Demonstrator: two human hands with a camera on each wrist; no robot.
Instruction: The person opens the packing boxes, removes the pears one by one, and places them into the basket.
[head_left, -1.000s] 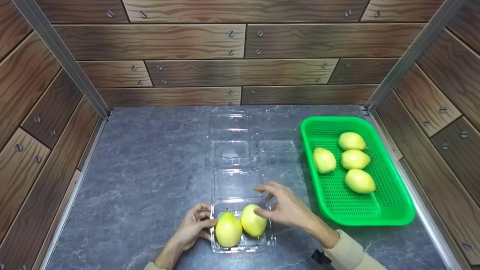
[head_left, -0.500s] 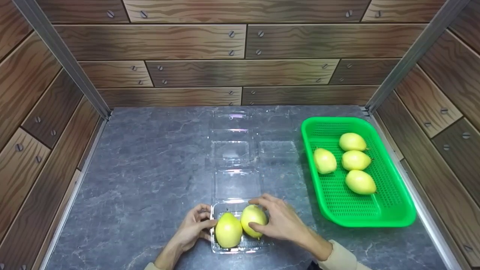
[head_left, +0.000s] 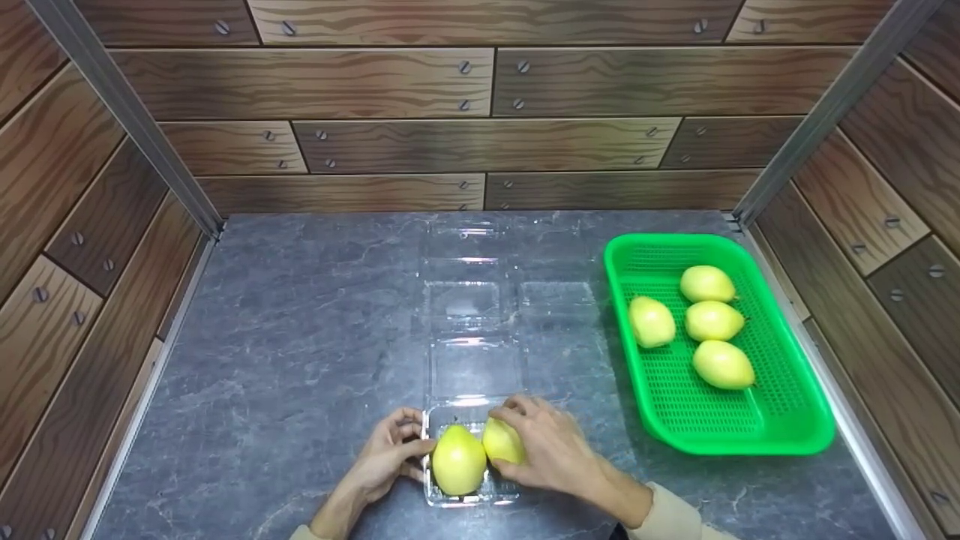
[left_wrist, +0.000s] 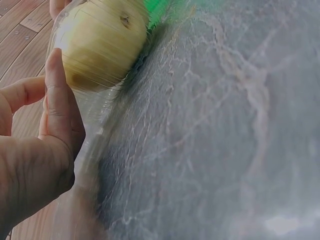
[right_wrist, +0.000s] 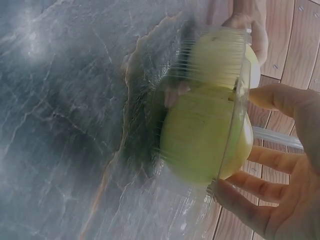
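Two yellow-green pears sit side by side in an open clear plastic clamshell container (head_left: 450,501) at the near middle of the table. With thumb at the rim and fingers along the outer wall, my left hand (head_left: 388,454) holds the container's left side. Beside it lies the left pear (head_left: 459,461). My right hand (head_left: 551,450) grips the right pear (head_left: 502,441), covering much of it from the right. In the right wrist view, this pear (right_wrist: 200,135) shows through the clear wall, with thumb and fingers spread around its top at the rim.
A green plastic basket (head_left: 645,405) with several pears (head_left: 714,321) stands at the right. Behind the container lies its clear lid (head_left: 476,367). Farther back are more clear clamshells (head_left: 461,300). Wood-patterned walls (head_left: 390,82) enclose the dark marbled table (head_left: 300,322).
My right hand has moved left and down, from hovering with fingers spread to closing around the right pear. My left hand has stayed at the container's side.
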